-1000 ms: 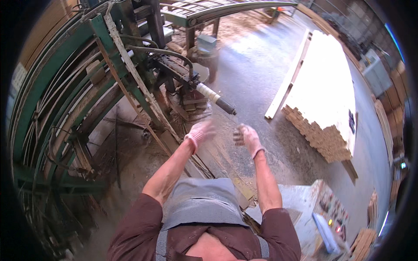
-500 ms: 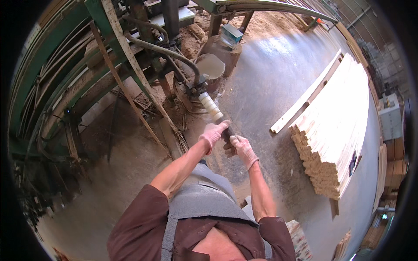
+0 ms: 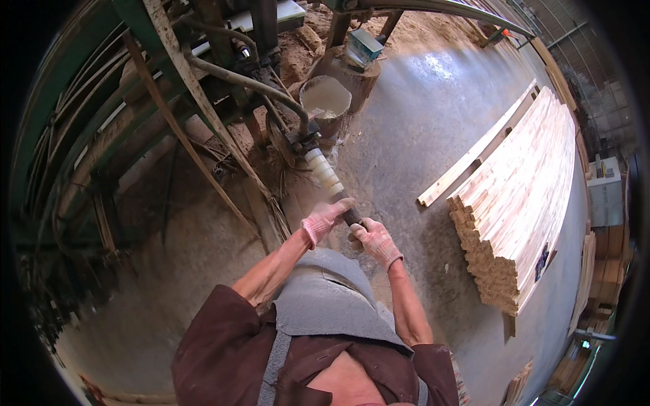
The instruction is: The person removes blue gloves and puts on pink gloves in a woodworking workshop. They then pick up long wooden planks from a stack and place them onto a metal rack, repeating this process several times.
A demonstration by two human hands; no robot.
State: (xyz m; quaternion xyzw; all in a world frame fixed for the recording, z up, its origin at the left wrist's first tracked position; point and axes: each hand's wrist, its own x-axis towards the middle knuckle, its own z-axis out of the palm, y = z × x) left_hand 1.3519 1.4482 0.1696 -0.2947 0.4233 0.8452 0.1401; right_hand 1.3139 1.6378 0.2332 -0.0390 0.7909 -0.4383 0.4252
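Both my hands, in pale dusty gloves with pink cuffs, are closed on one dark rod-like handle [image 3: 351, 216]. My left hand [image 3: 325, 220] grips it farther up; my right hand [image 3: 376, 242] is wrapped round its near end. Beyond my left hand, the handle lines up with a white ringed cylinder [image 3: 324, 172], which meets a dark metal fitting [image 3: 305, 141] at its far end. A thick hose [image 3: 254, 82] runs from that fitting back towards the machine. My fingers hide part of the handle, and its exact kind cannot be made out.
A pale bucket [image 3: 326, 99] stands just beyond the fitting, beside a stump-like block [image 3: 359, 78] bearing a teal box [image 3: 363, 47]. Green machine framing [image 3: 145, 34] and slanting wooden strips [image 3: 183, 139] fill the left. Stacked wooden boards [image 3: 518, 196] lie at right, next to a separate board [image 3: 477, 145].
Both hands and the handle have come slightly nearer my body, still gripping. The white cylinder has shifted a little the same way. The whole view has moved slightly.
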